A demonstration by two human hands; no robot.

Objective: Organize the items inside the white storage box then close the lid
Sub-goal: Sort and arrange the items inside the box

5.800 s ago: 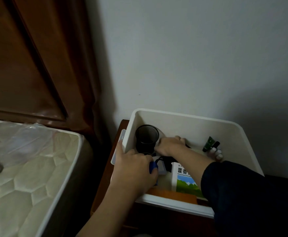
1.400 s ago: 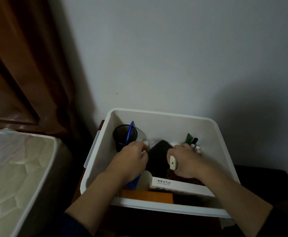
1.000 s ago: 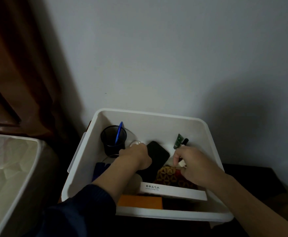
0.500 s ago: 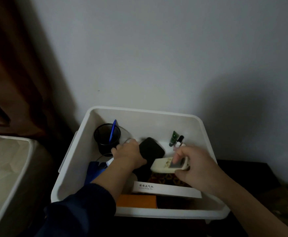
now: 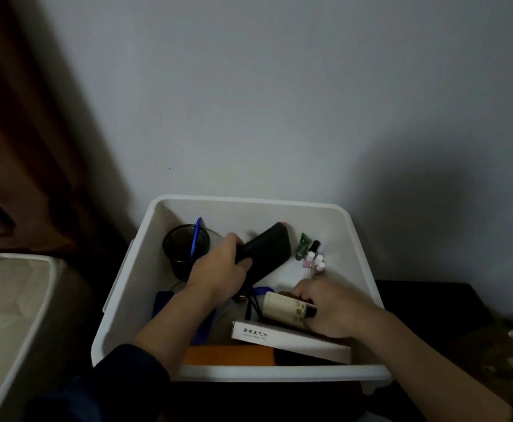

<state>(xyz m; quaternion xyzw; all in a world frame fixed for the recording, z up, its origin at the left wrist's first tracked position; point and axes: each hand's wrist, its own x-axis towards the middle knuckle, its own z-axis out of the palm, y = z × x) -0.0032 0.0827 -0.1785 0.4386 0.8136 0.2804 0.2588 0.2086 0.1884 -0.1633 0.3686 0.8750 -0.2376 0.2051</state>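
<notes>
From the head camera we look down into the open white plastic storage box [image 5: 359, 260], which stands against a pale grey wall [image 5: 279, 102] with no lid on it.

Our left hand [image 5: 218, 271] reaches into the middle of the box, its grip curled round the lower end of a flat black rectangular case [image 5: 268, 252], which tilts up toward the back wall of the box. Just left of that hand stands a round black mesh pen cup [image 5: 185, 249] with a blue pen [image 5: 195, 237] leaning in it.

Our right hand [image 5: 334, 309] lies lower and to the right, its grip wrapped round one end of a cream-white remote control [image 5: 285, 307] that lies across the other contents. We cannot read its small buttons.

Below the remote lies a long white cardboard carton [image 5: 288, 341] printed with the Chinese characters 藿香正气水; the smaller line beneath is too small to read. An orange flat box [image 5: 227, 354] sits against the near wall.

In the far right corner we see a small green tube [image 5: 302, 245] and some little white-capped bottles [image 5: 316, 261]. A quilted mattress [image 5: 8, 315] lies at the left.
</notes>
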